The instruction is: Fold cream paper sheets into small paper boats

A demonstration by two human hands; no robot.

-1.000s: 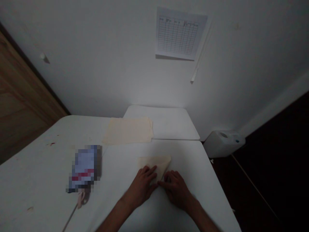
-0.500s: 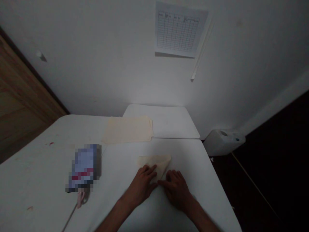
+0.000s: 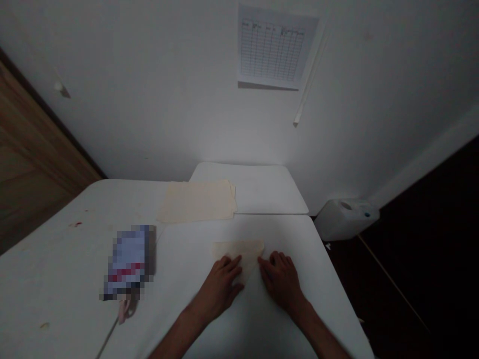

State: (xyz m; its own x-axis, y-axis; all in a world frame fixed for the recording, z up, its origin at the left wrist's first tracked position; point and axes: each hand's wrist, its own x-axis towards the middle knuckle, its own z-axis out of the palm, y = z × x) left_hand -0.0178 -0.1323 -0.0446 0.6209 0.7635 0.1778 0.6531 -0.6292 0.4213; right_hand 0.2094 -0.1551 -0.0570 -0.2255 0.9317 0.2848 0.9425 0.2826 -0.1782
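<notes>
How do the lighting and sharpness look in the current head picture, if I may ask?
Head view: dim overall, the floor at right nearly black; head view: thin shadow below the printed sheet, its text too soft to read; head view: the left hand and right hand dark against the white table; head view: bluish item masked by coarse pixelation.

Dimly lit pale wall (image 3: 168,99), wooden panel (image 3: 37,139), dark floor (image 3: 374,289)
</notes>
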